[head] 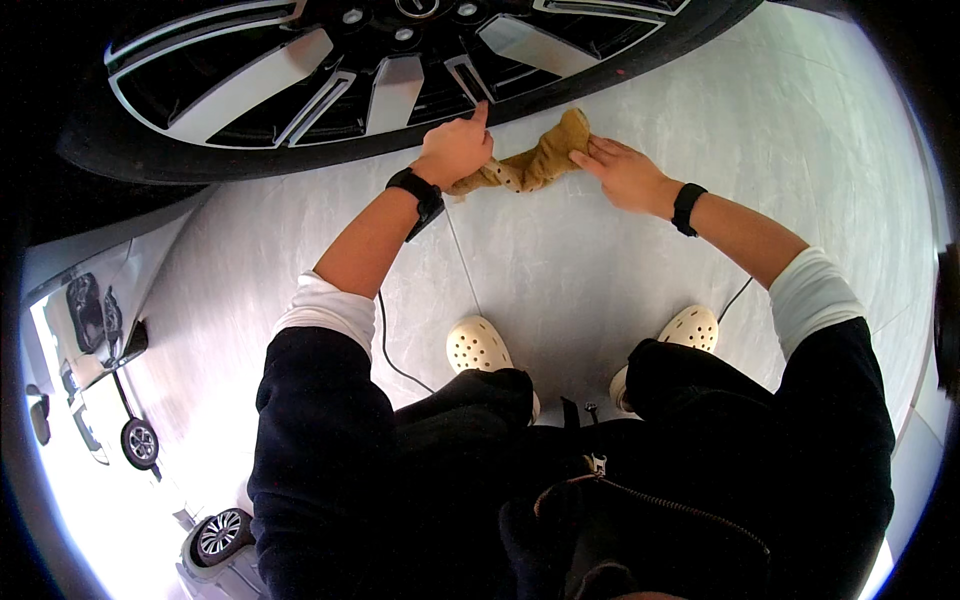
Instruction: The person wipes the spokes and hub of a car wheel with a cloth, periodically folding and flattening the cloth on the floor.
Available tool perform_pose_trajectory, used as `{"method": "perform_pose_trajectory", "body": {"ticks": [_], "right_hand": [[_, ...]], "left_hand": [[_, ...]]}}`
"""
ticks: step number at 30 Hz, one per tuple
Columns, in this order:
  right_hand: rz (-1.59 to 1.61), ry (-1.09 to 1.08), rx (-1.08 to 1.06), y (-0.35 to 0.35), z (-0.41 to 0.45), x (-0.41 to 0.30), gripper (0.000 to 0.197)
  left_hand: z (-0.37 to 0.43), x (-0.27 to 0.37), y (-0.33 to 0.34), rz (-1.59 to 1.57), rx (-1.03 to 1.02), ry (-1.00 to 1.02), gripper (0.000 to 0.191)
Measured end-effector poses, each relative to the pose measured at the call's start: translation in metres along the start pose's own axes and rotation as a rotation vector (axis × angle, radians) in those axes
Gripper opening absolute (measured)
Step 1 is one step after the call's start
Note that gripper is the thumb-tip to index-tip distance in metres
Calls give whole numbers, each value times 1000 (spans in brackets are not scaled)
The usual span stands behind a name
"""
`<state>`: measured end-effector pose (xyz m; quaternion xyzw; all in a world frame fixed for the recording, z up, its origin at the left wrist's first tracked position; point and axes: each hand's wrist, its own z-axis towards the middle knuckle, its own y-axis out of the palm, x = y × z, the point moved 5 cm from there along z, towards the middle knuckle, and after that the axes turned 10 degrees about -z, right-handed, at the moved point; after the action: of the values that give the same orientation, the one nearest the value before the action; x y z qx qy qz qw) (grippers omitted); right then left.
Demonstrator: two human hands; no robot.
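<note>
A car's alloy wheel rim (395, 94) with silver and black spokes spans the top left, ringed by a black tyre (300, 166). My left hand (454, 150) is beside the tyre, its index finger extended to the rim's lower edge, while its lower side grips one end of a brown cloth (550, 156). The cloth hangs bunched and twisted between my hands, with several dark spots on a paler part near my left hand. My right hand (622, 171) pinches the cloth's other end between thumb and fingers, to the right of the tyre.
Grey floor tiles (555, 255) lie below my hands. My feet wear cream perforated clogs (476, 345). A thin black cable (385, 330) runs along the floor near them. At the far left are a car's side (112, 300) and, lower down, another car's wheel (223, 534).
</note>
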<state>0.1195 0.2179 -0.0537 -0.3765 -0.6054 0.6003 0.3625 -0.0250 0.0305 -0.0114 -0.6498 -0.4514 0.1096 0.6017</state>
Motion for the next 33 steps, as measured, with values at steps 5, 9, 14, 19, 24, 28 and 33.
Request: {"method": "perform_pose_trajectory", "body": {"ticks": [5,9,14,19,24,28,33], "right_hand": [[2,11,-35,5,-4,1,52],[5,-1,-30,1,-7,1,51],[17,28,-57,7,-10,4,52],[25,22,-78,12,-11,4,53],[43,29,-139,12,-12,4,54],[-5,29,-157,12,-13,4,54],[-19,21,-165,13,-12,5,54]], "left_hand": [[3,2,8,40,-53,-58,61],[9,-4,8,23,-41,-96,60],[19,-5,8,19,-50,-78,46],[20,-6,7,10,-20,-76,42],[17,7,1,58,-11,-61,43],[15,8,-4,54,19,-55,42],[13,8,-9,50,48,-49,40]]}}
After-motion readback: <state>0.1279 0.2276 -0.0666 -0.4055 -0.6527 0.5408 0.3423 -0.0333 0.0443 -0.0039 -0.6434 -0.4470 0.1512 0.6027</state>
